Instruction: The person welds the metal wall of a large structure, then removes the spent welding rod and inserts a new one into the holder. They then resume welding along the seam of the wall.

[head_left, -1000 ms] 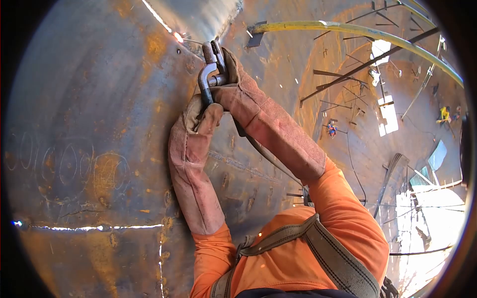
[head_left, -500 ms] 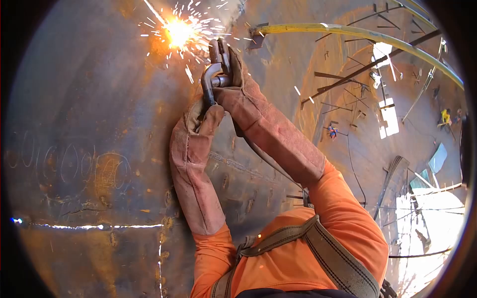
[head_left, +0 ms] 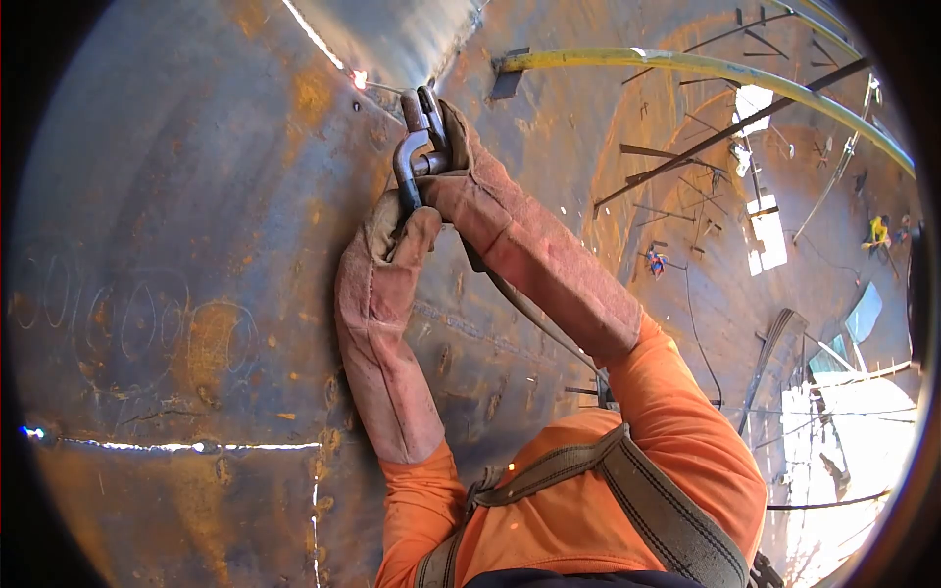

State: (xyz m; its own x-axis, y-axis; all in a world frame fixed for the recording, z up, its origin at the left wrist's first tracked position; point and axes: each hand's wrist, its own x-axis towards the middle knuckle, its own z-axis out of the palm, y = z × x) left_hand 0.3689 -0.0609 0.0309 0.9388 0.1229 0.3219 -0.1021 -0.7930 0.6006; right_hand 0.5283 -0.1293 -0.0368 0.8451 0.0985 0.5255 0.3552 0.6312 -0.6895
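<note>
Both my hands wear long leather welding gloves. My left hand (head_left: 390,235) is closed round the dark lower part of a metal electrode holder (head_left: 406,162). Close above it, my right hand (head_left: 459,152) wraps the holder's upper side by the jaws, its fingers partly hidden. A thin welding rod (head_left: 385,88) sticks out leftward from the jaws. Its far end meets a small glowing red spot (head_left: 360,78) on the rusty steel plate (head_left: 225,186). Bright light shows through a narrow gap (head_left: 314,37) running up and left from that spot.
A yellow pipe (head_left: 686,64) arcs across the upper right, its end at a small plate. A cable (head_left: 534,316) hangs below my right forearm. Another lit gap (head_left: 186,448) crosses the plate at lower left. Far below right are people (head_left: 877,232) and steel bars (head_left: 676,157).
The bright arc and flying sparks have gone, leaving a small red glow. The rod and gap now show clearly. My hands and the holder have shifted slightly down and left.
</note>
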